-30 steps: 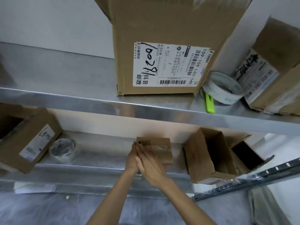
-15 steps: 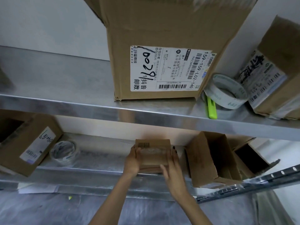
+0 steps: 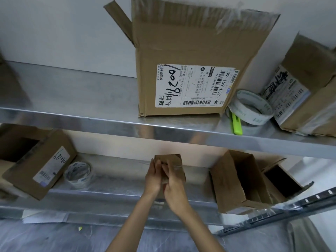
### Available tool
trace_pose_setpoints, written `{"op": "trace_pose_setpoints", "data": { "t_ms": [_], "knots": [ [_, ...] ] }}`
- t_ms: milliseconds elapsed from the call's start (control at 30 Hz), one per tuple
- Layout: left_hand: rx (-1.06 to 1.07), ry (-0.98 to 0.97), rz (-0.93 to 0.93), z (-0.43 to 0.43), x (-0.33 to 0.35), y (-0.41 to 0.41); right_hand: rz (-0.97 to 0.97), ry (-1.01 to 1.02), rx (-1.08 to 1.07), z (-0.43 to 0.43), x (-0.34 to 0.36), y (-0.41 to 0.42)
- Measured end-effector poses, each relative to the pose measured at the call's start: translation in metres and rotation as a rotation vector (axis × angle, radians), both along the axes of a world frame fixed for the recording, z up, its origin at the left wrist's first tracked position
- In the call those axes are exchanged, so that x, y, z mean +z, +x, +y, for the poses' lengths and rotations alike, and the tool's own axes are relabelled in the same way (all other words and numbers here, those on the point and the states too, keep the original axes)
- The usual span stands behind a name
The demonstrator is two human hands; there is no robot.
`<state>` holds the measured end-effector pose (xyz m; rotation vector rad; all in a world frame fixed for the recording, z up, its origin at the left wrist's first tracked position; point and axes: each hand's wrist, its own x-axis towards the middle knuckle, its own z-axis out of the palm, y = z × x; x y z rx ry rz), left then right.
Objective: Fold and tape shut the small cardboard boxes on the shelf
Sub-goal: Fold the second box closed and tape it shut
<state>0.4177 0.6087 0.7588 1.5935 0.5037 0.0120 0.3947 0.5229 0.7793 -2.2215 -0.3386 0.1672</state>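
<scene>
The small box (image 3: 175, 160) stood on the lower shelf (image 3: 118, 180). Half a second before, one hand flanked each side. Now both met at its near left edge: the left grip (image 3: 153, 177) lay flat, fingers straight, and the right grip (image 3: 174, 182) curled onto the cardboard, probably smoothing tape. A tape roll (image 3: 79, 174) lay well left.

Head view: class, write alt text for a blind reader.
A left hand and right hand touch a small cardboard box on the lower steel shelf, a tape roll to its left, an open box to its right.
</scene>
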Motion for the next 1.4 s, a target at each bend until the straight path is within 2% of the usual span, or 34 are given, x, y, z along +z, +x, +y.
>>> {"op": "trace_pose_setpoints", "data": {
  "t_ms": [67,100,133,200,233,300,333,400,467,533,567,633,700,833,967,1100,1200,1300,1400],
  "knots": [
    [0.014,0.086,0.035,-0.001,0.000,0.005,0.028,0.082,-0.036,-0.004,0.000,0.008],
    [0.004,0.116,0.062,0.000,0.000,0.007,0.026,0.049,-0.024,-0.008,-0.003,0.012],
    [-0.007,0.145,0.075,0.000,0.000,0.009,-0.044,-0.052,0.013,-0.015,0.005,0.016],
    [-0.006,0.140,0.083,0.000,0.000,0.008,-0.195,-0.248,0.255,-0.031,0.007,0.021],
    [0.006,0.127,0.079,-0.001,0.000,0.008,-0.315,-0.326,0.296,-0.036,0.007,0.021],
    [0.012,0.119,0.079,-0.001,0.001,0.007,-0.393,-0.381,0.272,-0.050,-0.006,0.022],
    [0.013,0.142,0.077,-0.001,0.002,0.007,-0.424,-0.344,0.223,-0.054,-0.014,0.021],
    [0.011,0.135,0.068,0.001,0.003,0.008,-0.334,-0.205,0.135,-0.060,-0.022,0.015],
    [0.011,0.020,0.028,0.007,0.002,0.006,-0.202,0.029,0.046,-0.060,-0.023,0.005],
    [0.029,-0.104,-0.004,0.010,0.000,-0.001,-0.172,0.152,0.008,-0.056,-0.019,-0.002],
    [0.032,-0.107,0.003,0.011,-0.004,-0.004,-0.252,0.113,0.012,-0.054,-0.016,-0.006],
    [0.013,-0.070,0.033,0.010,-0.013,-0.010,-0.439,-0.128,0.081,-0.047,-0.013,-0.007],
    [0.006,-0.118,0.076,0.007,-0.025,-0.010,-0.490,-0.309,0.153,-0.038,-0.023,-0.007],
    [0.059,-0.287,0.178,0.016,-0.033,-0.008,-0.411,-0.288,0.195,-0.014,-0.053,-0.008],
    [0.021,-0.158,0.084,0.015,-0.036,-0.017,-0.309,-0.333,0.235,-0.003,-0.054,-0.010],
    [0.097,-0.104,0.128,0.009,-0.042,-0.014,-0.222,-0.332,0.293,-0.011,-0.052,-0.004],
    [0.028,0.191,0.235,0.009,-0.043,-0.013,-0.355,-0.480,0.262,-0.031,-0.044,0.001],
    [0.024,0.415,0.269,0.010,-0.040,-0.013,-0.325,-0.514,0.203,-0.060,-0.048,-0.004],
    [0.024,0.369,0.254,0.009,-0.037,-0.015,-0.249,-0.501,0.062,-0.078,-0.053,-0.016]
  ]
}}
